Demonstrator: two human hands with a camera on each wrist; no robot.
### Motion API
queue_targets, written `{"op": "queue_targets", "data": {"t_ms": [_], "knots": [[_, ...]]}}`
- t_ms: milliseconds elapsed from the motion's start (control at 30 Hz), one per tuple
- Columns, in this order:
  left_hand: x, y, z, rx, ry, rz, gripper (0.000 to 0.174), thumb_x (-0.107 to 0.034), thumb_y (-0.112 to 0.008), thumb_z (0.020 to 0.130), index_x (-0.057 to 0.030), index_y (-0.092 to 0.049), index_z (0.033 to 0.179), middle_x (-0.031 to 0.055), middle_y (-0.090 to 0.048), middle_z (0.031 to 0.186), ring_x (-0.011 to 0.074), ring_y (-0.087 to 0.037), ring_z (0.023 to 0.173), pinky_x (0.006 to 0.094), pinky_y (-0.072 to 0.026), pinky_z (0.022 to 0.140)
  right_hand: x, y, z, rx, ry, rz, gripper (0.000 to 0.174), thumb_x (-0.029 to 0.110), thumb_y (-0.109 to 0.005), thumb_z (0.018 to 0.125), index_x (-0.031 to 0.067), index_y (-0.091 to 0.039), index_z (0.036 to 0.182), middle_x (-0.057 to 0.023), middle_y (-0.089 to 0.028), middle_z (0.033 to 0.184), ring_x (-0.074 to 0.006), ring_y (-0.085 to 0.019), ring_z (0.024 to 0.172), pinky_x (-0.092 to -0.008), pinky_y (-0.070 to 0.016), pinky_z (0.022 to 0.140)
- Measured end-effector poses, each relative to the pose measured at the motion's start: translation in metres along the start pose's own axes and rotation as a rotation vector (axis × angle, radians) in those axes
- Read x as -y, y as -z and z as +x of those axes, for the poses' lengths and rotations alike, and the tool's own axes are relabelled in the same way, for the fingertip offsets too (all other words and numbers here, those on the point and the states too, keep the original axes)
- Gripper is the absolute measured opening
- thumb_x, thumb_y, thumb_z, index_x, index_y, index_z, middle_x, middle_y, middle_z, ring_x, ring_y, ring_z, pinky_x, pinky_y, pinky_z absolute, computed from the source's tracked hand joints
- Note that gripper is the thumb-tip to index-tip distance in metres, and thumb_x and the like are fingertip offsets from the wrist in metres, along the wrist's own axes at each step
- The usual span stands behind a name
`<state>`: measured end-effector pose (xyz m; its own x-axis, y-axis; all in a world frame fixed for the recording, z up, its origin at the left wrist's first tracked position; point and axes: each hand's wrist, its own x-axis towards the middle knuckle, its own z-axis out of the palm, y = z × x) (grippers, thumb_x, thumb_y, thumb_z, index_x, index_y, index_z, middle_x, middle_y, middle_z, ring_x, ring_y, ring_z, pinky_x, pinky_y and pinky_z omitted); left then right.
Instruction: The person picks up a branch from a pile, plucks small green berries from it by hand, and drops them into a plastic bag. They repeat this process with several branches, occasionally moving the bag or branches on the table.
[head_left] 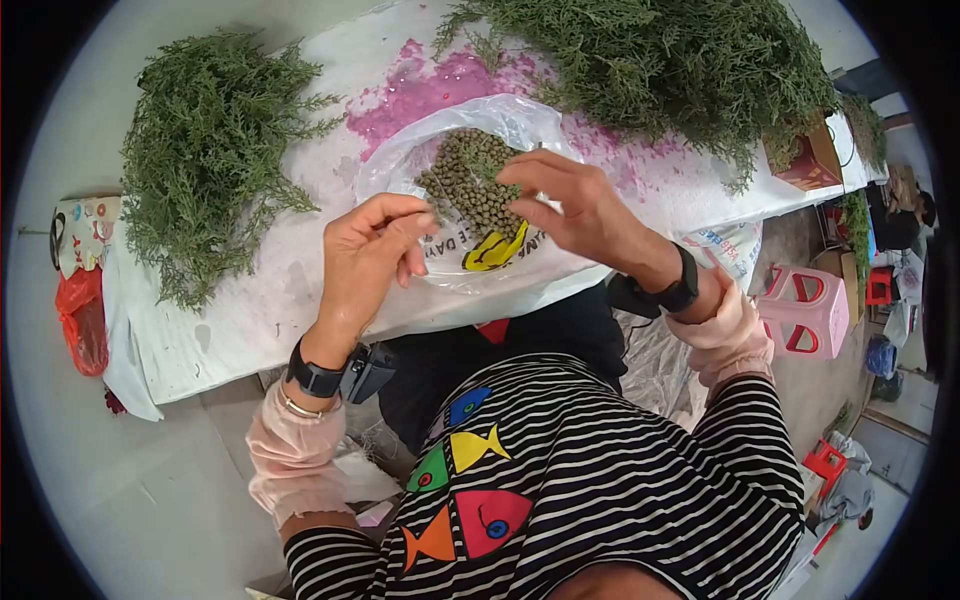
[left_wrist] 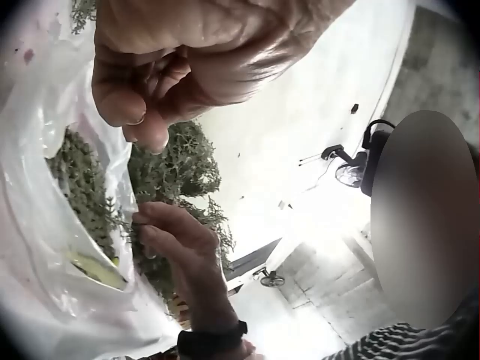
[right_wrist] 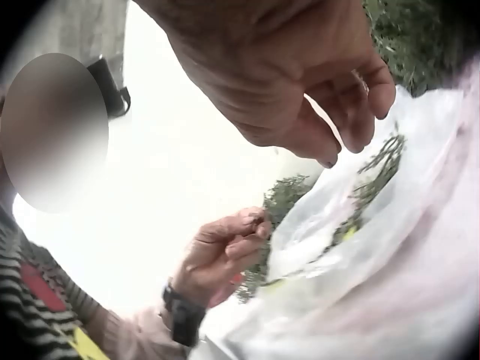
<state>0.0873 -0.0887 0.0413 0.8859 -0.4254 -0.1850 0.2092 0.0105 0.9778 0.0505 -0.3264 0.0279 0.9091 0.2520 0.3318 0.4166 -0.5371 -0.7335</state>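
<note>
A clear plastic bag [head_left: 385, 170] with printed lettering and a yellow patch lies spread on the table, holding a heap of small round green-brown cones [head_left: 480, 190]. At the bag's left edge is my left hand [head_left: 370, 255], its thumb and forefinger pinching a small dark bit of plant, its kind hidden by the fingertips. My right hand [head_left: 575, 205] hovers over the right side of the heap, thumb and fingers curved but apart, as the right wrist view also shows. A small green sprig [head_left: 487, 160] lies on the cones near its fingertips.
Cut evergreen branches [head_left: 215, 150] are piled at the table's left, and a larger branch pile [head_left: 660, 65] covers the back right. The white tablecloth [head_left: 230, 340] has pink stains. A pink stool [head_left: 805, 310] stands right of the table; a red bag [head_left: 82, 315] hangs at left.
</note>
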Motion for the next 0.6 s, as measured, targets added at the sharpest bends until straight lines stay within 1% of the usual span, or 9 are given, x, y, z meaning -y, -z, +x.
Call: {"op": "queue_targets", "data": {"t_ms": [33, 133, 167, 267, 300, 400, 433, 567, 600], "knots": [[0.006, 0.001, 0.004, 0.003, 0.003, -0.004, 0.017, -0.002, -0.057, 0.083, 0.0036, -0.060, 0.098, 0.0064, -0.063, 0.075, 0.0074, -0.051, 0.050, 0.0183, -0.0383, 0.042, -0.007, 0.001, -0.001, 0.001, -0.005, -0.003, 0.031, 0.004, -0.065, 0.076, 0.0060, -0.058, 0.106, -0.0099, -0.059, 0.096, -0.0199, -0.059, 0.073, -0.0284, -0.0484, 0.064], [0.027, 0.008, 0.014, -0.096, -0.035, 0.059, 0.023, -0.001, -0.058, 0.082, 0.0034, -0.059, 0.105, 0.0086, -0.063, 0.085, 0.0076, -0.053, 0.053, 0.0188, -0.0396, 0.043, -0.028, 0.008, 0.002, -0.116, 0.135, -0.435, 0.032, 0.008, -0.067, 0.073, 0.0063, -0.059, 0.104, -0.0115, -0.058, 0.093, -0.0255, -0.057, 0.083, -0.0345, -0.0481, 0.070], [0.029, 0.006, 0.017, -0.095, -0.036, 0.058, 0.023, -0.001, -0.058, 0.082, 0.0034, -0.059, 0.105, 0.0086, -0.063, 0.085, 0.0076, -0.053, 0.053, 0.0188, -0.0396, 0.043, -0.031, 0.008, 0.005, -0.116, 0.136, -0.436, 0.032, 0.008, -0.067, 0.073, 0.0063, -0.059, 0.104, -0.0115, -0.058, 0.093, -0.0255, -0.057, 0.083, -0.0345, -0.0481, 0.070], [0.030, -0.006, 0.025, -0.166, -0.184, 0.045, 0.027, 0.001, -0.059, 0.080, 0.0013, -0.059, 0.107, 0.0077, -0.061, 0.095, 0.0072, -0.054, 0.059, 0.0196, -0.0418, 0.048, -0.035, 0.004, 0.015, 0.033, 0.229, -0.688, 0.027, 0.012, -0.068, 0.071, 0.0065, -0.061, 0.097, -0.0105, -0.058, 0.093, -0.0298, -0.053, 0.090, -0.0390, -0.0464, 0.073], [0.033, -0.008, 0.027, -0.161, -0.184, 0.049, 0.027, 0.001, -0.059, 0.080, 0.0013, -0.059, 0.107, 0.0077, -0.061, 0.095, 0.0072, -0.054, 0.059, 0.0196, -0.0418, 0.048, -0.039, 0.004, 0.017, 0.027, 0.226, -0.688, 0.027, 0.012, -0.068, 0.071, 0.0065, -0.061, 0.097, -0.0105, -0.058, 0.093, -0.0298, -0.053, 0.090, -0.0390, -0.0464, 0.073], [0.046, -0.012, 0.032, -0.031, -0.421, 0.504, 0.032, -0.001, -0.060, 0.077, -0.0020, -0.058, 0.109, 0.0121, -0.056, 0.100, 0.0150, -0.059, 0.065, 0.0267, -0.0453, 0.052, -0.056, 0.000, 0.020, 0.026, 0.148, -0.487, 0.022, 0.014, -0.068, 0.071, 0.0062, -0.062, 0.090, -0.0094, -0.058, 0.091, -0.0299, -0.055, 0.086, -0.0384, -0.0465, 0.070], [0.046, -0.016, 0.033, -0.031, -0.418, 0.506, 0.032, -0.001, -0.060, 0.077, -0.0020, -0.058, 0.109, 0.0121, -0.056, 0.100, 0.0150, -0.059, 0.065, 0.0267, -0.0453, 0.052, -0.060, 0.001, 0.021, 0.027, 0.147, -0.484, 0.022, 0.014, -0.068, 0.071, 0.0062, -0.062, 0.090, -0.0094, -0.058, 0.091, -0.0299, -0.055, 0.086, -0.0384, -0.0465, 0.070], [0.045, -0.034, 0.038, 0.048, -0.450, 0.827, 0.031, -0.004, -0.062, 0.078, -0.0029, -0.059, 0.108, 0.0083, -0.055, 0.098, 0.0145, -0.058, 0.066, 0.0269, -0.0456, 0.057, -0.067, 0.002, 0.023, 0.000, 0.059, -0.328, 0.023, 0.015, -0.069, 0.070, 0.0052, -0.062, 0.090, -0.0092, -0.059, 0.089, -0.0304, -0.055, 0.084, -0.0381, -0.0467, 0.069], [0.043, -0.037, 0.041, 0.048, -0.486, 0.925, 0.029, -0.006, -0.063, 0.078, -0.0038, -0.060, 0.107, 0.0093, -0.054, 0.098, 0.0177, -0.058, 0.068, 0.0293, -0.0461, 0.058, -0.068, 0.003, 0.024, 0.008, 0.052, -0.333, 0.023, 0.015, -0.069, 0.071, 0.0050, -0.062, 0.090, -0.0097, -0.059, 0.089, -0.0303, -0.056, 0.083, -0.0380, -0.0468, 0.069]]}}
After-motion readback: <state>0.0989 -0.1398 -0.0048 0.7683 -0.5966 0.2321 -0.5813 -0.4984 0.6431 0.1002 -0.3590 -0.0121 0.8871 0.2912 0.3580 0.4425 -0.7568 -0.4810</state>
